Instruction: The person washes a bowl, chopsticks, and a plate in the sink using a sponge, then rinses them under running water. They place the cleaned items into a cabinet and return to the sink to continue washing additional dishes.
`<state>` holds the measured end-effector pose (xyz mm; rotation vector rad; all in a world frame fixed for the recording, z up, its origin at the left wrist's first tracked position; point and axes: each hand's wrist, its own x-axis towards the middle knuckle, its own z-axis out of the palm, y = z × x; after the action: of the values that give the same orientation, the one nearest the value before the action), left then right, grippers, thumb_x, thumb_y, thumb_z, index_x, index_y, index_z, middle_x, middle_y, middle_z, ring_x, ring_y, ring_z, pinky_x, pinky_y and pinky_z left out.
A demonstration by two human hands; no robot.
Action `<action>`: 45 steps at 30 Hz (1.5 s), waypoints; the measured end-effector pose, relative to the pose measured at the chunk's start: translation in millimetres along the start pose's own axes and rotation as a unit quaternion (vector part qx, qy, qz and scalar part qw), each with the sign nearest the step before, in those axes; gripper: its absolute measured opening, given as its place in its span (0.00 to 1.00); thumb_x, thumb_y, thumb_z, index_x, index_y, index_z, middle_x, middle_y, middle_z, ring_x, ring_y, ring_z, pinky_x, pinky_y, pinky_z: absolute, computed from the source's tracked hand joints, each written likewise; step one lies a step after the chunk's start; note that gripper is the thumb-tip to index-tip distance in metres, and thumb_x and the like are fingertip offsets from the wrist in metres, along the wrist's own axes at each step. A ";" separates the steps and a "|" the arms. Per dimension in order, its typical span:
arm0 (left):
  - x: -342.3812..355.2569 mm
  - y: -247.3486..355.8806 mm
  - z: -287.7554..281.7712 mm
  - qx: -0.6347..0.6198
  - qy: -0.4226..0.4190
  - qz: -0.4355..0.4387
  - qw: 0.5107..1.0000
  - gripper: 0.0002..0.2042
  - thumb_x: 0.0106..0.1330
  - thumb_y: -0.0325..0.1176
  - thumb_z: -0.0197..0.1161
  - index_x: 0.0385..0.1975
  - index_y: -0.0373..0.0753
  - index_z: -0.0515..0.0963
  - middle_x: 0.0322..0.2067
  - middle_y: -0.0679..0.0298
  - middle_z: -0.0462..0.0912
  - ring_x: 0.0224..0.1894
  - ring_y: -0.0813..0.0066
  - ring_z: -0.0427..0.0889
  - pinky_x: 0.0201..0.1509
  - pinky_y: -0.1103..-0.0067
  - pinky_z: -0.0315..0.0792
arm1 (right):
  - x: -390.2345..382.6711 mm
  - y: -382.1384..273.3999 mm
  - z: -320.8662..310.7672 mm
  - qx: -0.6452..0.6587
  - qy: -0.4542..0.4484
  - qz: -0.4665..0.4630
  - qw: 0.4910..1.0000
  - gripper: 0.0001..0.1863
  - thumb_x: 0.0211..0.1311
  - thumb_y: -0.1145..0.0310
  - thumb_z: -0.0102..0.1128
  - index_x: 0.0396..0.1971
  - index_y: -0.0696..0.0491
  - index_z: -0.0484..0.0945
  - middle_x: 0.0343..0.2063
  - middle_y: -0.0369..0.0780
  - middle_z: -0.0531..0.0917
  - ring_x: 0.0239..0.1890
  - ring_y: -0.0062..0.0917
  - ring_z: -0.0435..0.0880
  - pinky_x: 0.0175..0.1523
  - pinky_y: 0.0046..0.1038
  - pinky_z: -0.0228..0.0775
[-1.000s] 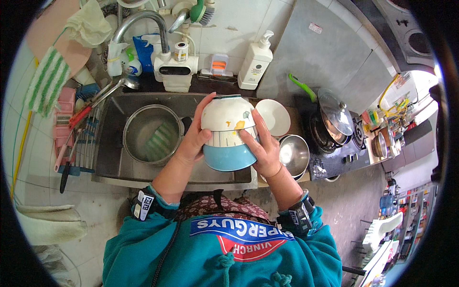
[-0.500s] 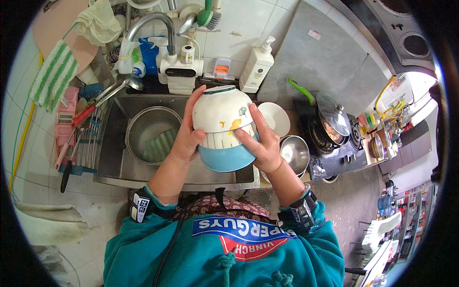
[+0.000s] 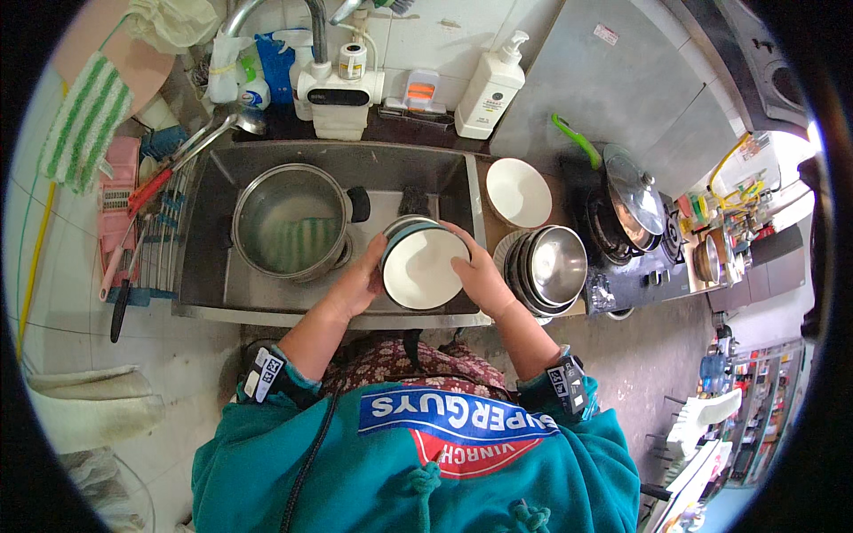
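Holding bowl stack between left hand and right hand, grip near sink's front edge, some room beyond

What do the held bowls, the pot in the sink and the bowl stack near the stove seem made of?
Held bowls: probably glazed ceramic, possibly melamine; the top one's inside is smooth, white, softly shiny.
Pot: likely stainless steel, fairly dull inside, by its silvery rim; the black handle may be plastic.
Bowl stack: shiny metal, likely stainless steel, by the bright glints inside.
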<state>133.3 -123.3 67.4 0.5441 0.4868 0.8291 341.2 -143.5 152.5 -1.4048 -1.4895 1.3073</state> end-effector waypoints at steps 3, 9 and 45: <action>-1.2 -14.2 -17.9 0.027 0.056 0.000 0.998 0.27 0.62 0.50 0.53 0.56 0.39 0.63 0.52 0.63 0.70 0.53 0.73 0.70 0.54 0.75 0.65 | -4.0 -1.6 0.8 0.134 -0.021 0.079 0.988 0.26 0.54 0.79 0.45 0.56 0.58 0.62 0.47 0.43 0.73 0.49 0.25 0.71 0.55 0.24 0.61; 1.6 -16.7 -33.3 0.030 0.166 0.000 0.986 0.23 0.63 0.40 0.54 0.53 0.32 0.64 0.47 0.57 0.74 0.45 0.68 0.76 0.45 0.73 0.72 | -14.6 2.2 -5.1 0.298 0.057 0.091 0.949 0.24 0.56 0.78 0.47 0.55 0.60 0.61 0.47 0.43 0.73 0.49 0.27 0.71 0.55 0.26 0.61; -9.9 7.3 26.9 0.196 0.156 -0.103 0.963 0.24 0.63 0.42 0.55 0.53 0.32 0.65 0.46 0.58 0.74 0.46 0.70 0.75 0.50 0.76 0.68 | -48.6 35.1 -2.6 0.257 -0.048 0.111 0.959 0.43 0.46 0.69 0.57 0.63 0.57 0.46 0.54 0.47 0.65 0.47 0.27 0.72 0.47 0.25 0.70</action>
<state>139.6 -134.0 94.2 0.7158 0.9945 0.6214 361.4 -193.7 126.7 -1.1923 -0.9607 1.7689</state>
